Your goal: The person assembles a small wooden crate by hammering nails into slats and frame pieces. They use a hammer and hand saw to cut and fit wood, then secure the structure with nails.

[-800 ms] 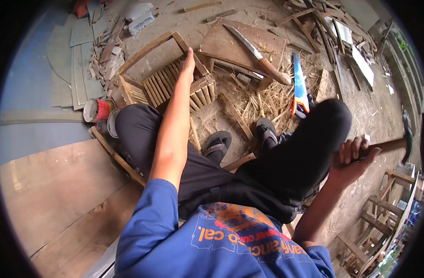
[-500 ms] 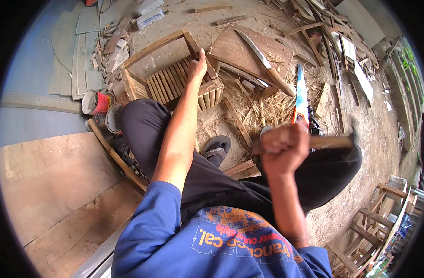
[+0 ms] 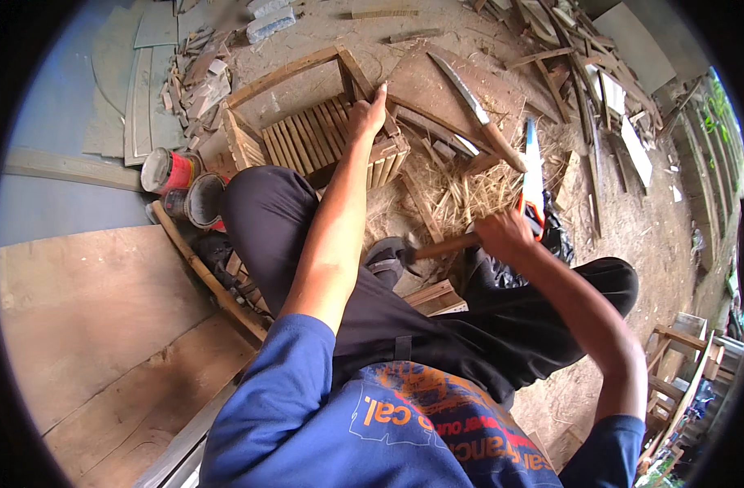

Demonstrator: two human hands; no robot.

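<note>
Our right grip (image 3: 506,236) is clenched round the hammer (image 3: 443,246), its head appearing beside our left sandal (image 3: 382,262). The slatted wooden crate (image 3: 305,135) sits beyond our left knee (image 3: 265,199); our left grip (image 3: 368,118) touches its rail (image 3: 352,71), though we cannot tell whether it encircles the wood. For well-aimed blows, we should brace the crate and keep left grip and knees clear.
</note>
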